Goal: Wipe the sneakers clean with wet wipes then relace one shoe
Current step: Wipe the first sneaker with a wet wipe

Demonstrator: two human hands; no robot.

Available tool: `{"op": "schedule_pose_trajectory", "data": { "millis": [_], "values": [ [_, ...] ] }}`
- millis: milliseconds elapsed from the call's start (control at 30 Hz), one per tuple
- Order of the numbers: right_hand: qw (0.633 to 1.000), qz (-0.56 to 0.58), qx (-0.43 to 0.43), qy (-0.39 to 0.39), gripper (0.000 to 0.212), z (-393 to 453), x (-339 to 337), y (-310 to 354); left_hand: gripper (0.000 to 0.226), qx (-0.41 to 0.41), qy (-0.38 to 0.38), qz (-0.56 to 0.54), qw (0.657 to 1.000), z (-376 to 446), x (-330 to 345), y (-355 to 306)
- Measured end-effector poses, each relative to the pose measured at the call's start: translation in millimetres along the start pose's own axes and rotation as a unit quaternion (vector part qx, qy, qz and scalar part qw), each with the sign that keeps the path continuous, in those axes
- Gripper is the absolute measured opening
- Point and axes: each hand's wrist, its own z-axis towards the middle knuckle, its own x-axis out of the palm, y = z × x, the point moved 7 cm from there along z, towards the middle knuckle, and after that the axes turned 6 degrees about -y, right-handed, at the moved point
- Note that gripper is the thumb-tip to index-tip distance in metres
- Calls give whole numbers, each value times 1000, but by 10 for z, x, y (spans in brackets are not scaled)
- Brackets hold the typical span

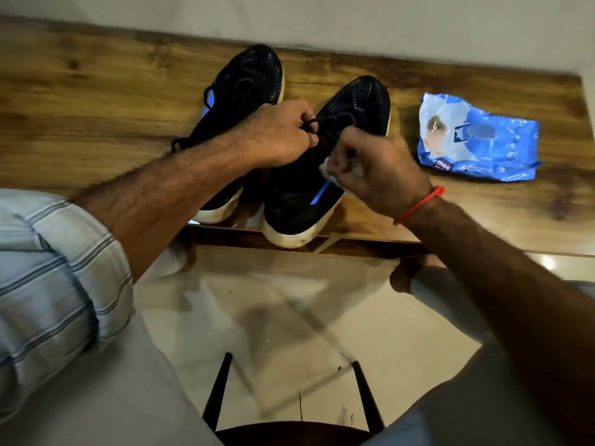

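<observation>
Both hands working the right shoe!
Left hand fingers pinch its lace; right hand clamps a wipe. Wipes pack at three o'clock on the tabletop.

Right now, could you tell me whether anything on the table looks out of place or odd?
Two things stand out. The right sneaker's heel overhangs the table's near edge, with a grimy sole rim. The right hand handles the lace with a wet wipe bunched in its fingers. The wipes pack is crumpled.
</observation>
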Motion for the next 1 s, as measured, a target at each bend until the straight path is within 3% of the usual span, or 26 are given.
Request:
{"op": "schedule_pose_trajectory", "data": {
  "millis": [67,167,233,333,400,467,567,633,733,1000],
  "values": [
    [999,-14,19,-22,14,14,-57,-88,15,4,-2,5,1000,1,9,-20],
    [995,55,-32,73,20,-46,107,255,17,0,4,2,1000,2,-12,-3],
    [990,105,-10,90,22,2,56,241,16,4,8,-11,1000,3,-13,5],
    [981,156,114,-34,27,151,-315,-257,14,3,6,-19,1000,-7,1,-4],
    [964,144,183,-131,30,132,-604,-558,14,3,3,-12,1000,-13,-3,-10],
    [953,110,220,-174,31,90,-781,-737,15,11,0,-2,1000,-34,-8,-43],
    [959,72,233,-148,24,98,-753,-785,17,40,-8,35,999,-88,8,-112],
    [965,64,230,-107,12,120,-633,-747,28,63,-20,69,995,-121,33,-135],
    [971,32,224,-79,13,145,-545,-686,46,80,-32,109,990,-163,76,-137],
    [959,43,269,-82,5,164,-637,-580,38,87,-73,83,990,-170,51,-130]
  ]
}}
